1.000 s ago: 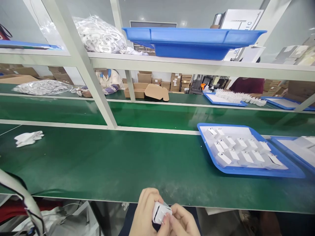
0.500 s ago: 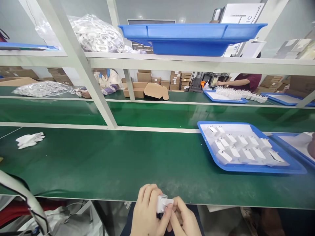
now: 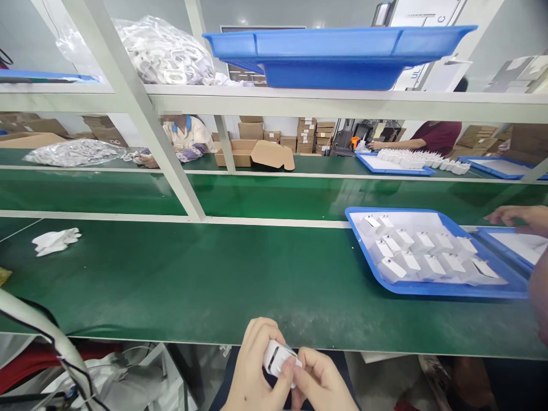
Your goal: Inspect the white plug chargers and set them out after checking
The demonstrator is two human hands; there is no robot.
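Observation:
At the near edge of the table, a small white plastic block (image 3: pixel 276 359) with rounded corners and a dark slot is held between my two hands. My left hand (image 3: pixel 257 365) wraps round it from the left, with the thumb pressed on its front. My right hand (image 3: pixel 321 377) pinches its lower right edge with thumb and fingers, which hide that side. Over to the right, a blue tray (image 3: pixel 462 290) lined with white holds several similar white pieces (image 3: pixel 423 242) in rows.
A second blue tray (image 3: pixel 500 242) lies at the far right, with a co-worker's hand (image 3: pixel 516 217) over it. A white glove (image 3: pixel 55 241) rests on the green table (image 3: pixel 192 285) at left. Ahead stands a shelf frame (image 3: pixel 299 100) bearing blue trays (image 3: pixel 338 51) and a bag of white parts (image 3: pixel 166 54).
The white block has turned in my hands, so its dark slot now shows. At the right, a co-worker's arm has come further into view over the second tray.

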